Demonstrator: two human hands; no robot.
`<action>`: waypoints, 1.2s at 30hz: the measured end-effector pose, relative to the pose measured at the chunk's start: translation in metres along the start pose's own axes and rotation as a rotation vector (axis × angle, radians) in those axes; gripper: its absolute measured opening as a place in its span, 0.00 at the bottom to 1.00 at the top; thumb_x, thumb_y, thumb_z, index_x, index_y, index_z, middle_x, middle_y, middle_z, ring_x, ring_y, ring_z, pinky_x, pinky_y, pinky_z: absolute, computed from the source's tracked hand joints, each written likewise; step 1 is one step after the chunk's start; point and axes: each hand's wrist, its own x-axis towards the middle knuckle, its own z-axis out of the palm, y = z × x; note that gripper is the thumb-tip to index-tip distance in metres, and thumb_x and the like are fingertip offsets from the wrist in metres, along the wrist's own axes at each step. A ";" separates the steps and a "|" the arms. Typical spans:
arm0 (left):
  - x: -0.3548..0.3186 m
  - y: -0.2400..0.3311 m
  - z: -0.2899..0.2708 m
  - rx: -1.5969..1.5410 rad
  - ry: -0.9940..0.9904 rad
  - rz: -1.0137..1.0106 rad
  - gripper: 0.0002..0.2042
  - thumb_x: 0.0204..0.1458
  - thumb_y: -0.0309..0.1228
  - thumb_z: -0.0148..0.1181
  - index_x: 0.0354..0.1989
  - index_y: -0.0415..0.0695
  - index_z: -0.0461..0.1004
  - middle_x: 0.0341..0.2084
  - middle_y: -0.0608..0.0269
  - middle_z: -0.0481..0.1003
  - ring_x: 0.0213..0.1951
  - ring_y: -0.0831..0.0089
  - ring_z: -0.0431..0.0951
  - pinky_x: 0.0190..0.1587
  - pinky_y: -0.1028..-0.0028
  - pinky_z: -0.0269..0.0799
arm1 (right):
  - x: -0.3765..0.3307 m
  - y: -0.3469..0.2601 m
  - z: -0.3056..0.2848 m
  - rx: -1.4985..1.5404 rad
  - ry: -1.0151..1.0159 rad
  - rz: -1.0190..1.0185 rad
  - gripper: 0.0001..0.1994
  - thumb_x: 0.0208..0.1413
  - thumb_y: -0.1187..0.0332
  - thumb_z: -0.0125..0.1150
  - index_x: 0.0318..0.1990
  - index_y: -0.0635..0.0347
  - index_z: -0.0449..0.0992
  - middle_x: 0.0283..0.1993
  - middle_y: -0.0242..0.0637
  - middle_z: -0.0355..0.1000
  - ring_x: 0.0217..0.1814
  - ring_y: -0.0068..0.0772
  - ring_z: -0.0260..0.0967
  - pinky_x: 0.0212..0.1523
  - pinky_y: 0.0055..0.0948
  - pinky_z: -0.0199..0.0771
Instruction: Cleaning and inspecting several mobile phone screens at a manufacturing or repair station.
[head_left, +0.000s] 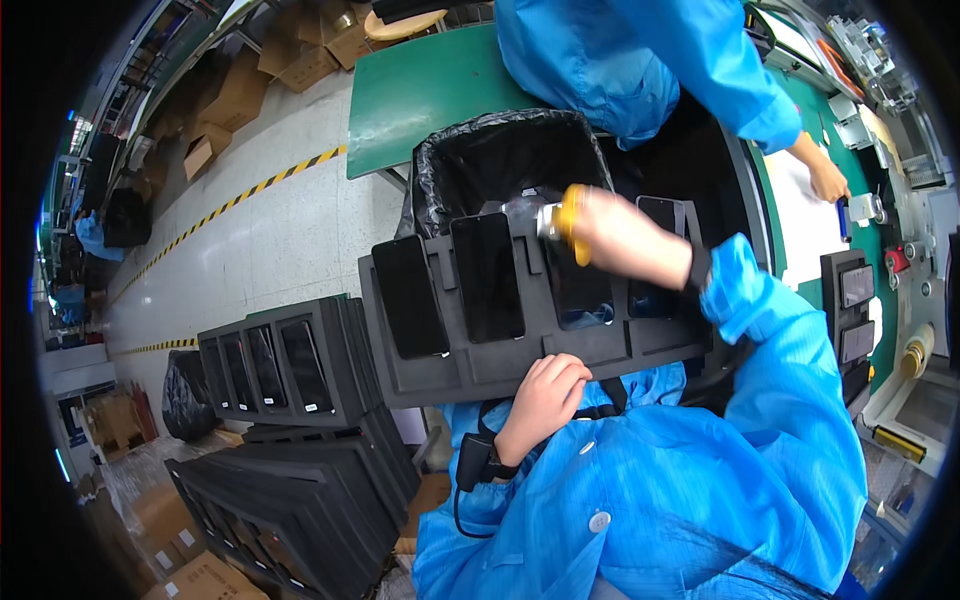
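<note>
A black foam tray (500, 375) lies in front of me, holding several dark smartphones in its slots. One phone (410, 297) sits at the left end and another phone (487, 278) beside it. Partly under my right arm are a third phone (583, 298) and a phone (655, 215) at the right. My left hand (545, 400) grips the tray's near edge, fingers bent over it. Smeared by motion, my right hand (625, 235) is closed round a yellow-and-silver hand tool (568, 225) above the third phone. The tool's exact kind is unclear.
Behind the tray stands a bin lined with a black bag (440, 170). More phone-filled foam trays (350, 350) are stacked at left. Across the way, a co-worker's blue sleeve (740, 90) and hand (828, 180) reach over a green bench (800, 200). Cardboard boxes (235, 90) stand far left.
</note>
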 end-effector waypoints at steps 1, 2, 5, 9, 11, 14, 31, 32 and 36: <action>0.001 0.000 0.001 0.000 -0.004 0.005 0.03 0.48 0.22 0.56 0.31 0.41 0.73 0.33 0.60 0.72 0.37 0.62 0.72 0.42 0.67 0.67 | -0.023 -0.016 0.013 0.067 -0.174 0.012 0.15 0.42 0.75 0.60 0.42 0.63 0.74 0.35 0.46 0.70 0.40 0.46 0.71 0.40 0.38 0.74; 0.003 0.000 0.002 0.011 -0.010 0.018 0.03 0.48 0.22 0.56 0.31 0.41 0.73 0.33 0.60 0.72 0.37 0.62 0.72 0.42 0.67 0.67 | -0.035 -0.032 0.019 0.109 -0.234 -0.158 0.14 0.44 0.74 0.59 0.42 0.63 0.75 0.36 0.46 0.70 0.41 0.44 0.72 0.41 0.36 0.75; 0.004 -0.001 0.001 0.015 -0.021 0.033 0.03 0.48 0.22 0.56 0.32 0.41 0.73 0.34 0.60 0.72 0.37 0.61 0.72 0.42 0.67 0.67 | -0.043 -0.035 0.040 0.044 -0.092 -0.211 0.06 0.47 0.72 0.57 0.31 0.65 0.74 0.30 0.44 0.69 0.36 0.42 0.72 0.39 0.36 0.74; -0.001 0.000 -0.002 -0.002 0.011 0.015 0.03 0.47 0.22 0.57 0.31 0.41 0.74 0.33 0.60 0.72 0.37 0.62 0.73 0.42 0.67 0.68 | 0.023 0.021 0.024 -0.038 0.070 0.094 0.10 0.41 0.77 0.60 0.35 0.66 0.73 0.33 0.50 0.68 0.37 0.53 0.68 0.37 0.43 0.72; -0.004 -0.001 -0.003 -0.011 0.022 0.007 0.03 0.47 0.22 0.57 0.31 0.41 0.74 0.33 0.60 0.72 0.37 0.61 0.73 0.42 0.67 0.68 | 0.038 0.008 0.018 0.011 0.088 0.057 0.10 0.41 0.76 0.60 0.35 0.65 0.73 0.33 0.50 0.68 0.37 0.52 0.68 0.37 0.42 0.72; -0.006 0.000 -0.004 0.007 0.058 0.011 0.04 0.47 0.22 0.57 0.31 0.41 0.73 0.32 0.60 0.72 0.36 0.61 0.73 0.42 0.66 0.68 | 0.014 -0.051 0.037 0.199 -0.144 -0.052 0.09 0.39 0.75 0.60 0.32 0.66 0.73 0.31 0.47 0.69 0.36 0.50 0.70 0.38 0.42 0.73; -0.016 -0.015 -0.038 0.033 0.121 -0.136 0.03 0.48 0.24 0.59 0.30 0.40 0.72 0.28 0.58 0.70 0.34 0.59 0.71 0.39 0.66 0.69 | 0.024 -0.075 0.064 0.160 -0.150 -0.269 0.05 0.43 0.70 0.57 0.28 0.59 0.75 0.28 0.36 0.70 0.35 0.37 0.70 0.37 0.33 0.65; -0.016 -0.015 -0.039 0.036 0.125 -0.126 0.03 0.49 0.24 0.59 0.30 0.39 0.72 0.28 0.57 0.70 0.34 0.59 0.71 0.39 0.66 0.69 | 0.031 -0.071 0.070 0.024 -0.202 -0.297 0.05 0.44 0.70 0.55 0.27 0.59 0.75 0.28 0.37 0.70 0.34 0.36 0.70 0.36 0.34 0.65; -0.020 -0.017 -0.038 0.046 0.166 -0.125 0.03 0.46 0.23 0.62 0.29 0.40 0.74 0.27 0.59 0.73 0.33 0.61 0.72 0.38 0.67 0.69 | 0.099 -0.021 0.055 -0.051 -0.056 -0.019 0.08 0.38 0.76 0.59 0.29 0.65 0.73 0.29 0.47 0.69 0.34 0.49 0.69 0.36 0.40 0.68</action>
